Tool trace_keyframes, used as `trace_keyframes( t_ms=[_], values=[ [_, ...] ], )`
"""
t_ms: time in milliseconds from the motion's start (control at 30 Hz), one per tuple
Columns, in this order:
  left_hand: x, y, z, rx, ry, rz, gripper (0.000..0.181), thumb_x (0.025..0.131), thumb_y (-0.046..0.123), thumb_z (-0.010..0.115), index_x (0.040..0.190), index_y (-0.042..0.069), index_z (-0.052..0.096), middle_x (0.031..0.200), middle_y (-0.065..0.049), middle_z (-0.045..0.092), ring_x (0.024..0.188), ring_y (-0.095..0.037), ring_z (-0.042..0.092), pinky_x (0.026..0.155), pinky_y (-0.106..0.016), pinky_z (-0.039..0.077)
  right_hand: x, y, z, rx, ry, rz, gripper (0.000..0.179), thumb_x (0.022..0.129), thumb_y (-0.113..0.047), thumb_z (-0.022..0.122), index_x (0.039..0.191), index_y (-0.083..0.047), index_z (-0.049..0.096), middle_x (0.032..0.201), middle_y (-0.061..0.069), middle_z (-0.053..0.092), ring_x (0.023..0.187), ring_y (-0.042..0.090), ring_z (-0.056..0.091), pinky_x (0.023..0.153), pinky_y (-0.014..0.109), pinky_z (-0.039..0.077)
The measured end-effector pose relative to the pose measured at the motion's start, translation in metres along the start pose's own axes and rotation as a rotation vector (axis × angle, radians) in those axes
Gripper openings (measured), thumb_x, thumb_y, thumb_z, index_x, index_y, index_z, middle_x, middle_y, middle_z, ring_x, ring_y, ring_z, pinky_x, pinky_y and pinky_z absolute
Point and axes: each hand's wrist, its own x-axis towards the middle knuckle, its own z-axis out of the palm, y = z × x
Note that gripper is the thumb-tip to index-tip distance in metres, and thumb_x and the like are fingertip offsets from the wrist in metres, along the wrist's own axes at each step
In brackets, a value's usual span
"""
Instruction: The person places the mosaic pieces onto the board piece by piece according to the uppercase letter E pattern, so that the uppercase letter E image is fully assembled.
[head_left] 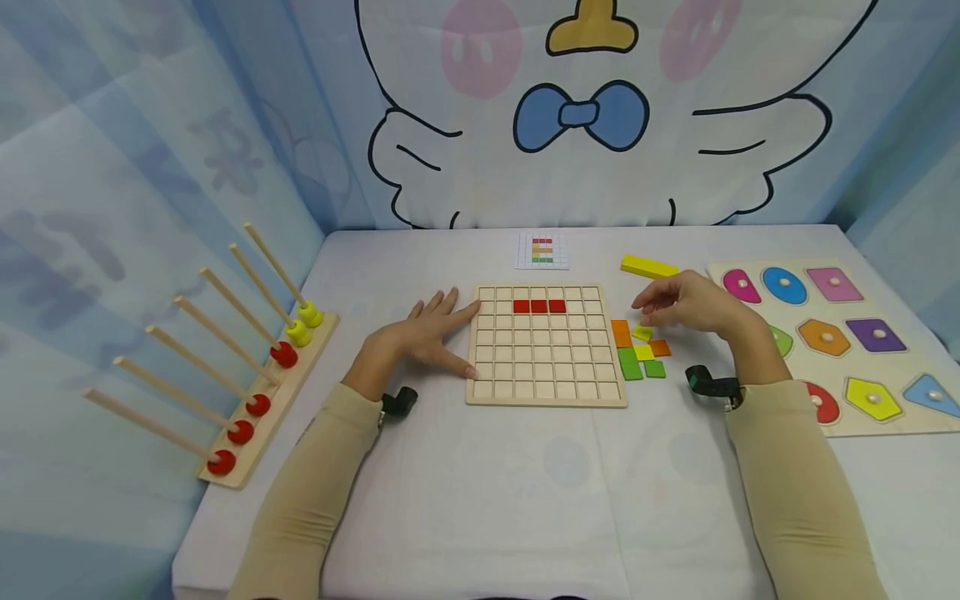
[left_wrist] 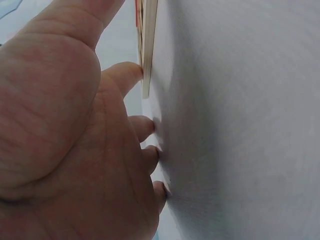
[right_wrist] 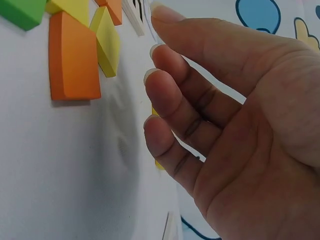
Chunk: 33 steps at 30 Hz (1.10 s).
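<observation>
By the outspread left hand, the left edge of the grid board is touched, mid-frame. Nothing is gripped by the loosely bent right hand, poised near two yellow tiles. The board's lower edge is bordered by broad tablecloth. Three red tiles are seated; seven rods are ranked at left.

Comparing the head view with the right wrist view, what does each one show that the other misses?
Only the head view shows the left hand beside the wooden grid board, the row of red tiles on it, and the peg stand.

Only the right wrist view shows the palm side of the right hand, with nothing held in the fingers.

Both share the right hand, orange tiles, yellow tiles and a green tile, plus the grid board, just a corner in the wrist view.
</observation>
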Motion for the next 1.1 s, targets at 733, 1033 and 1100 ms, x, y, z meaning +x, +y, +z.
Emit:
trace_keyframes(
  t_ms=[733, 1033, 1100],
  values=[
    [0.0006, -0.0009, 0.0006, -0.014, 0.004, 0.006, 0.126, 0.075, 0.075, 0.078, 0.168, 0.035, 0.003, 0.175, -0.011, -0.017, 0.161, -0.031, -0.019, 0.129, -0.056, -0.010, 0.0083, 0.0093, 0.0074, -0.081, -0.064, -0.023, 0.026, 0.089, -0.020, 0.084, 0.111, -0.008, 0.078, 0.096, 0.006, 0.071, 0.095, 0.026, 0.057, 0.084, 0.035, 0.047],
    [0.0009, -0.0009, 0.0010, -0.010, 0.011, 0.006, 0.127, 0.075, 0.075, 0.079, 0.168, 0.034, 0.004, 0.175, -0.011, -0.017, 0.161, -0.031, -0.019, 0.129, -0.056, -0.011, 0.0094, 0.0085, 0.0075, -0.070, -0.060, -0.029, 0.023, 0.089, -0.017, 0.084, 0.108, -0.007, 0.076, 0.098, 0.007, 0.072, 0.094, 0.026, 0.058, 0.085, 0.034, 0.048],
    [0.0010, -0.0008, 0.0013, -0.010, 0.010, 0.004, 0.127, 0.075, 0.075, 0.079, 0.168, 0.034, 0.003, 0.175, -0.011, -0.017, 0.161, -0.031, -0.019, 0.129, -0.056, -0.011, 0.0094, 0.0081, 0.0076, -0.065, -0.060, -0.037, 0.022, 0.089, -0.016, 0.084, 0.106, -0.006, 0.075, 0.098, 0.007, 0.073, 0.092, 0.026, 0.059, 0.084, 0.032, 0.049]
  ],
)
